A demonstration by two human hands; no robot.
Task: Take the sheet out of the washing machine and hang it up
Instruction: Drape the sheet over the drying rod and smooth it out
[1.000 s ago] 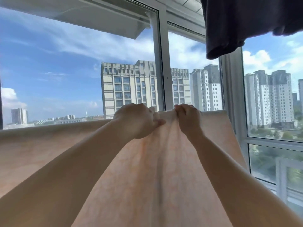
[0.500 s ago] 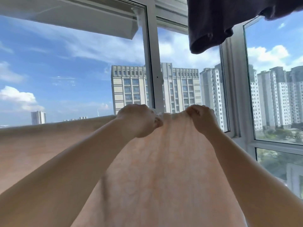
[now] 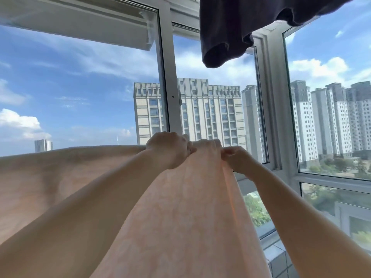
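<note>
Sheet fabric, pale peach with a faint mottled print, is spread across the lower half of the view, its top edge held up at mid-height in front of the window. From that edge it falls toward the near bottom, with long soft folds running down between the two forearms. To the left the edge runs on as a nearly level line to the frame's border (what carries it there cannot be told).

The edge is gripped by the left hand, fingers curled tightly over the bunched cloth and knuckles turned up. Just to the right, the right hand is closed on the sheet's right border, the fabric pinched between thumb and bent fingers. The two hands are near each other, with a short gathered stretch of cloth between them.

Beyond the hands a white window frame is seen, its upright post rising behind the left hand. An opened sash is tilted at the upper left. A dark garment hangs at the upper right, well above the hands and apart from the sheet. Through the glass, tall buildings and blue sky with white clouds are visible, with trees far below on the right.
</note>
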